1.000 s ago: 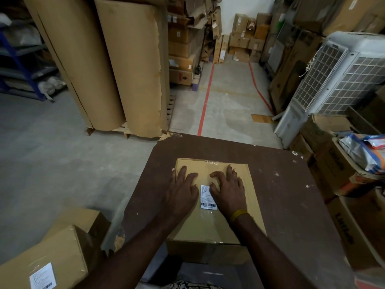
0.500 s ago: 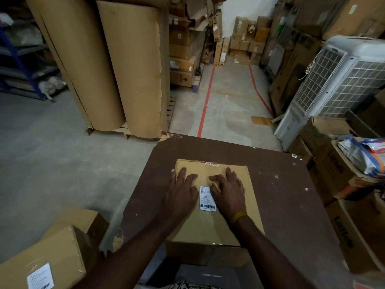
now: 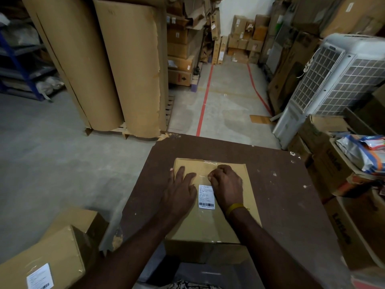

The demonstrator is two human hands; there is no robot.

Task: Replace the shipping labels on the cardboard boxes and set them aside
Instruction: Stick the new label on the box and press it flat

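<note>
Left hand (image 3: 180,192) lies flat with fingers spread; right hand (image 3: 227,184) is curled knuckles-up beside it.

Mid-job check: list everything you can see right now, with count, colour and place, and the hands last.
cardboard box: one, tan, on the table in front of the person
shipping label: one, white with barcode, on the box top between the hands
table: one, dark brown, scuffed, centre
labelled box: one, tan with white label, lower left on the floor
cardboard rolls: at least two, tan, upright on a pallet, upper left
air cooler: one, white, right
red floor lines: two, down the aisle
stacked boxes: many, brown, far end
left hand: flat on the box, left of the label
right hand: fingers curled at the label's top edge; yellow wristband
</note>
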